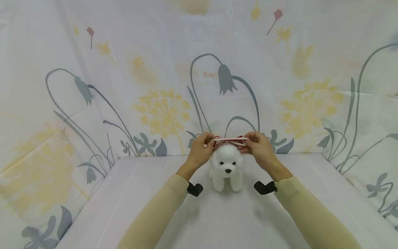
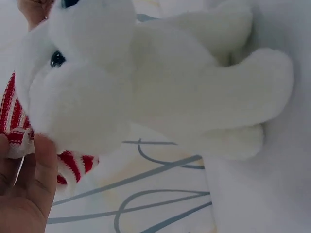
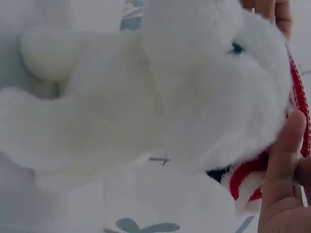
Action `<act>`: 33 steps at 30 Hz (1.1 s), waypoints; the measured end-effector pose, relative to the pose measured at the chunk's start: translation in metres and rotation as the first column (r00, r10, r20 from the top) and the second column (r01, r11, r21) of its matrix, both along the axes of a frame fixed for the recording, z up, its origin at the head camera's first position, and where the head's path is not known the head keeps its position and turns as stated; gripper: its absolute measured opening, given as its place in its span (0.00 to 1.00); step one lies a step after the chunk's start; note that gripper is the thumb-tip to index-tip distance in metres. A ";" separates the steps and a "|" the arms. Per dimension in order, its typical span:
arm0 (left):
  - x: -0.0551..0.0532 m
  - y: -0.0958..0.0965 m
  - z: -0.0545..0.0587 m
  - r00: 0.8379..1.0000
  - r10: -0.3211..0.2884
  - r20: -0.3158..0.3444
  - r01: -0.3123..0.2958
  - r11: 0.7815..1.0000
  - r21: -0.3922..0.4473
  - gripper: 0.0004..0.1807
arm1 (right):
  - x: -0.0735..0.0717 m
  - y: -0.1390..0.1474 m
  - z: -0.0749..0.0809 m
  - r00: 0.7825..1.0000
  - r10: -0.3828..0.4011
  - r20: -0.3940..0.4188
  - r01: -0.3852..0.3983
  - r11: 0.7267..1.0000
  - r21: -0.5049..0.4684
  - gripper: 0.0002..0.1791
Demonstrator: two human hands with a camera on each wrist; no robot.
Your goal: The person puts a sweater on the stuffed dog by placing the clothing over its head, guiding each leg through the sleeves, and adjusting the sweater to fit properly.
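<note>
A white plush dog (image 1: 228, 157) stands upright on the white surface, its face toward me. Stretched across the top of its head is a red-and-white striped knitted piece (image 1: 230, 139) with a pale edge. My left hand (image 1: 200, 152) pinches one end of this knit, and my right hand (image 1: 261, 150) pinches the other. In the left wrist view, the striped knit (image 2: 14, 114) lies against the dog's crown, with the left thumb beside the fur. From the right wrist, a dark patch shows near the striped fabric (image 3: 248, 174) by the dog's head. The dog's back is hidden.
The white tabletop (image 1: 140, 193) meets a hanging cloth (image 1: 118, 100) printed with flowers close behind the dog. Black wrist-worn pieces (image 1: 265, 187) stick out inward from the sleeves, either side of the dog's legs.
</note>
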State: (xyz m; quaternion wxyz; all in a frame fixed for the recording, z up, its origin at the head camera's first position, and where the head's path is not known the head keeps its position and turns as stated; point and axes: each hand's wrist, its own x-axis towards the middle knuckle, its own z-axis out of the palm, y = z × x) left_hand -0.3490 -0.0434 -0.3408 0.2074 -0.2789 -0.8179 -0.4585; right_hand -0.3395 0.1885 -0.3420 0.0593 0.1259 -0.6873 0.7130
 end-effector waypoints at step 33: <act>-0.015 -0.006 0.016 0.964 -0.045 -0.263 -0.046 0.943 -0.328 0.28 | -0.026 0.001 0.002 0.604 0.210 -0.768 0.494 0.658 0.568 0.36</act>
